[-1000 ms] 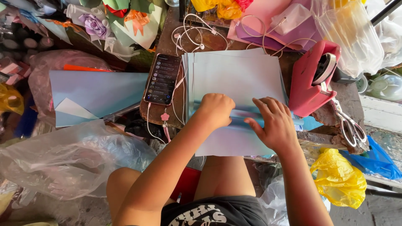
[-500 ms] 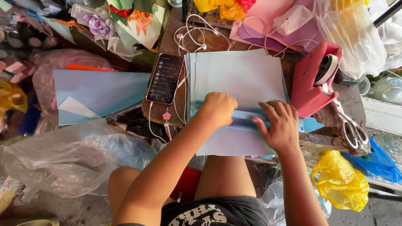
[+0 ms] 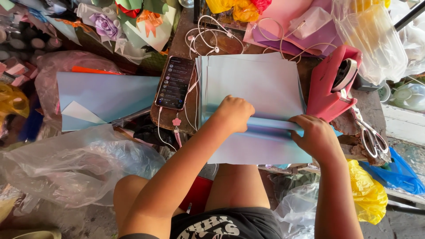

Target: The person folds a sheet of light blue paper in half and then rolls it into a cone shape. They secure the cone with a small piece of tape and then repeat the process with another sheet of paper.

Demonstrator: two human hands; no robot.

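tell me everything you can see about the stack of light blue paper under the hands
The stack of light blue paper is several large, smooth sheets, fanned slightly at the left edge, pale blue fading toward lilac near the person. It lies flat on the worn brown table, its near edge overhanging toward the lap. A fold or roll runs across it, pressed by the left hand and the right hand. The red tape dispenser sits against its right side.

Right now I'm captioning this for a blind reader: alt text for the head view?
Seen from above, a person's left hand and right hand press a fold into a stack of pale blue paper sheets on a cluttered wooden table, between a smartphone and a pink tape dispenser.
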